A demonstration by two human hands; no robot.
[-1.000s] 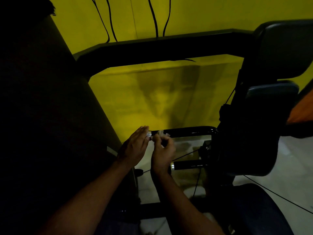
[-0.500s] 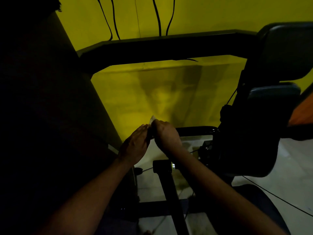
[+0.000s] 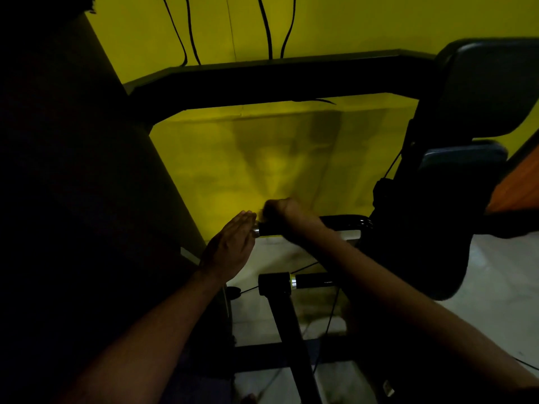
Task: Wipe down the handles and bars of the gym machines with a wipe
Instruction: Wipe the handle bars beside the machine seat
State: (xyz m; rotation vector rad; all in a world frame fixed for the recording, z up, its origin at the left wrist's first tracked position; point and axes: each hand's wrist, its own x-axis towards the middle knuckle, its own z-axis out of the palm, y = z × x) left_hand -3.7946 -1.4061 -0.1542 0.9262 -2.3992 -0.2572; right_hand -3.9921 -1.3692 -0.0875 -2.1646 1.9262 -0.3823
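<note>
Behind the handle (image 3: 269,228), yellow wall (image 3: 233,170).

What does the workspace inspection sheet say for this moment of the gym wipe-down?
Surface: pale floor under the machine, dimly lit.
Job's things: upper handle with a silver end cap; lower handle with a silver ring, untouched; the wipe cannot be made out.
Clutter: nothing seen.
Hands: left hand is flat, its straight fingers at the upper handle's end cap; right hand is curled over that handle, blurred.
Cables: black cables hang down the wall; a thin cable crosses above the floor.
Surroundings: yellow wall, black frame bar, dark pad at right.
</note>
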